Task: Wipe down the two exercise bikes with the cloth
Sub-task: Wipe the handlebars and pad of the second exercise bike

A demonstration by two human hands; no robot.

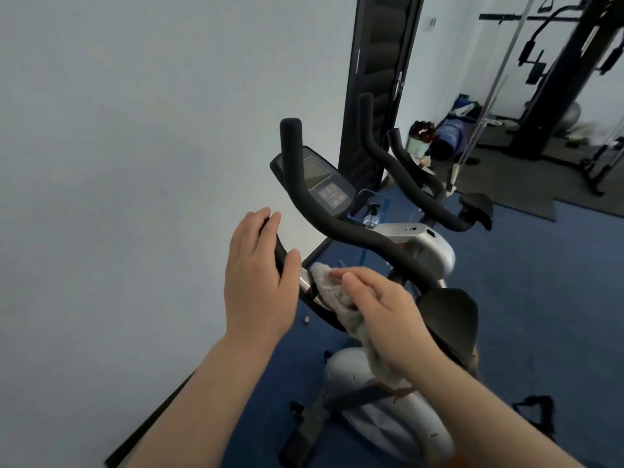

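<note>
Near bike (388,383) handlebar (337,228) gripped by left hand (260,282), fingers curled round it. Cloth (332,292) pressed beside it on chrome section, right hand (385,322) fingers clamped on cloth. Firm, overlapping strokes advised.

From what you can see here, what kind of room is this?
Most likely a home gym or small fitness room. An exercise bike with a console stands by the wall, a second bike's handlebars show behind it, and a cable weight machine stands in the far corner.

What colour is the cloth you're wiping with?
Light grey-beige cloth, seen in the head view, under the right hand.
</note>
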